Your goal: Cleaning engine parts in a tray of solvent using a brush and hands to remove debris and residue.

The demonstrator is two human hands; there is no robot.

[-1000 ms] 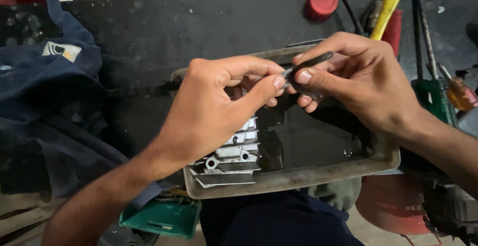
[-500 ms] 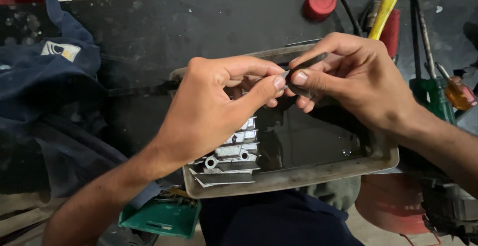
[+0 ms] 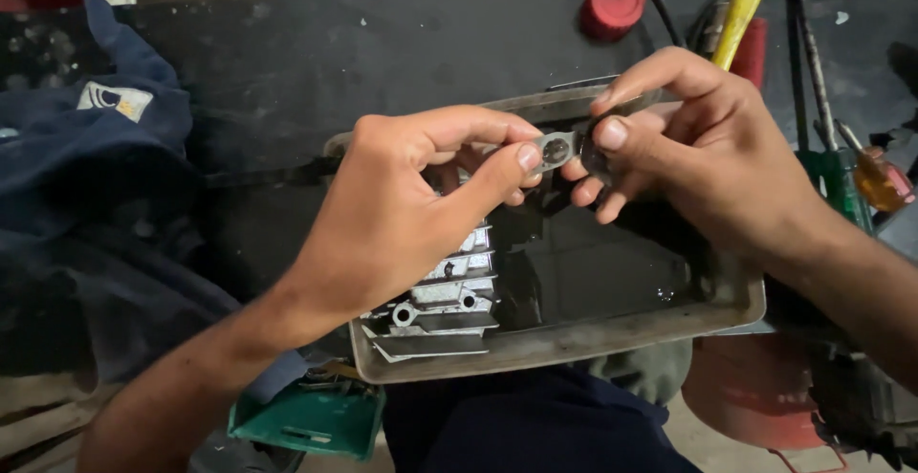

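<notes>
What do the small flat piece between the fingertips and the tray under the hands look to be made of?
Small flat grey piece with a hole: probably bare metal, dull silvery sheen, pinched by left hand and right hand. Shallow rectangular grey tray: likely metal too, thin scuffed rim, holding dark glossy liquid, perhaps oil.

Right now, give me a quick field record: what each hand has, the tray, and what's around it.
left hand: pinches a small flat metal piece with a hole at thumb and forefinger
right hand: grips the same piece from the other side, with something dark I cannot identify
metal tray: dark liquid inside, finned metal part at its left end
surroundings: red cap, yellow handle, green box, blue cloth
</notes>
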